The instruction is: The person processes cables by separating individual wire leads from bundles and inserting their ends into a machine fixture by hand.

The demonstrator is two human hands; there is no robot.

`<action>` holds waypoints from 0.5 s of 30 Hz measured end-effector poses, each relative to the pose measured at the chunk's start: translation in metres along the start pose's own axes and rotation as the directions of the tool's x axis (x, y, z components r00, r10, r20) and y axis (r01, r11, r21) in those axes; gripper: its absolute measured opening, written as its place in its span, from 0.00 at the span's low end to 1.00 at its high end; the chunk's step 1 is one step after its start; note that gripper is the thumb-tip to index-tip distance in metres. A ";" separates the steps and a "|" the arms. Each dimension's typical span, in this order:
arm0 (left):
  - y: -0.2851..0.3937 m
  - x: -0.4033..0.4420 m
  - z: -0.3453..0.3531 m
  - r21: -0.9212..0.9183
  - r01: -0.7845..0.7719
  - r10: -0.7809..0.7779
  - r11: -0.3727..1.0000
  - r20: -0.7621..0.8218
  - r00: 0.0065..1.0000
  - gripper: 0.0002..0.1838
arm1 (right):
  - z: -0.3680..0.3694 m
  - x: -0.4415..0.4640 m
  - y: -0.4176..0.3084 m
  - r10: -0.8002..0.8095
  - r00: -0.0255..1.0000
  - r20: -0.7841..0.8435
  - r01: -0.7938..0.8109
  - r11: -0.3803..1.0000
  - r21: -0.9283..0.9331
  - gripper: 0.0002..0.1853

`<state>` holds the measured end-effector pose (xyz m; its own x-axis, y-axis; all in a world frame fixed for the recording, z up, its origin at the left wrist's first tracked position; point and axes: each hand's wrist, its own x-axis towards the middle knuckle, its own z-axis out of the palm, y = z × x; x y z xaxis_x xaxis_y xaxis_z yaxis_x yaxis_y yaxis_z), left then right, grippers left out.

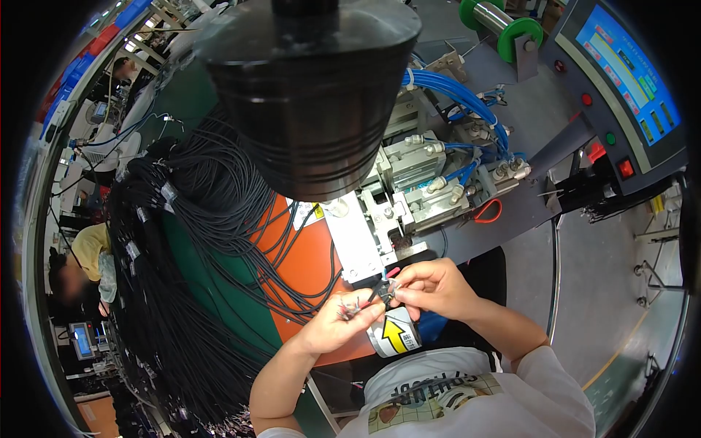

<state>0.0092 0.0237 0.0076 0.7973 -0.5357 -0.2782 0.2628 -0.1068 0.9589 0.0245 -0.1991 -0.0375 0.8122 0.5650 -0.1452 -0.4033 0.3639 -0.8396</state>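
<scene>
1. Right here, the left hand (343, 317) is closed in a pinch on thin wire ends (350, 309), and the right hand (431, 288) grips a small dark piece (385, 291) between its fingertips. That's two hands, close together, working just in front of the white plate (355, 244).
2. Just below them, one white cylinder (395, 333) with a single yellow arrow on its side; whether it holds anything, I can't tell.
3. Now the cables: a big heap of black cables (219, 168), too many to count, spreads along the left over a green surface (191, 252) and an orange mat (303, 255), several strands running in close to the left hand.
4. Looming over the middle, one large black cylindrical housing (310, 102) blocks part of the machine (431, 179) and some of the heap.
5. Onto the machine: blue tubes (464, 95) arc over the metal blocks, and one pair of red-handled scissors (488, 212) lies beside it.
6. Farther up, one spool (499, 28) with two green flanges carries silvery wire; right of it, one large lit screen (629, 77) above red and green buttons.
7. Way off left, blue and red bins (91, 51), contents too small to read, one person in yellow (89, 248), and a smaller lit screen (82, 340).
</scene>
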 end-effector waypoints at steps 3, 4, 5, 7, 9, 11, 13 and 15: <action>-0.007 0.001 0.022 0.712 -0.273 0.454 0.647 -0.071 0.888 0.12 | 0.007 0.005 0.002 -0.559 0.818 0.140 0.410 0.394 -0.823 0.03; -0.005 -0.001 0.028 0.869 -0.266 0.560 0.416 -0.015 0.829 0.17 | 0.007 0.004 0.002 -0.560 0.811 0.169 0.383 0.289 -0.877 0.03; -0.009 -0.007 0.033 0.929 -0.174 0.505 0.327 -0.016 0.863 0.24 | 0.008 0.003 0.000 -0.558 0.805 0.199 0.352 0.181 -0.918 0.03; -0.004 -0.005 0.034 0.952 -0.164 0.540 0.258 -0.002 0.842 0.23 | 0.009 0.000 0.000 -0.524 0.830 0.191 0.272 0.082 -0.959 0.07; -0.001 -0.007 0.034 0.956 -0.164 0.531 0.243 0.010 0.847 0.26 | 0.009 0.000 0.000 -0.514 0.842 0.165 0.265 0.126 -0.956 0.06; -0.001 -0.005 0.033 0.951 -0.181 0.516 0.251 0.027 0.856 0.25 | 0.008 0.000 0.000 -0.521 0.841 0.149 0.272 0.169 -0.947 0.04; 0.000 -0.004 0.032 0.951 -0.195 0.495 0.241 0.052 0.867 0.25 | 0.007 -0.001 0.001 -0.540 0.830 0.137 0.292 0.212 -0.933 0.04; 0.002 -0.004 0.031 0.956 -0.201 0.470 0.212 0.081 0.879 0.25 | 0.007 -0.002 0.002 -0.539 0.833 0.124 0.286 0.228 -0.931 0.04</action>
<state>-0.0101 -0.0005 0.0119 0.7804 -0.5889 0.2103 -0.6244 -0.7159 0.3123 0.0187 -0.1945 -0.0354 0.8416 0.3667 0.3965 0.5329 -0.4445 -0.7200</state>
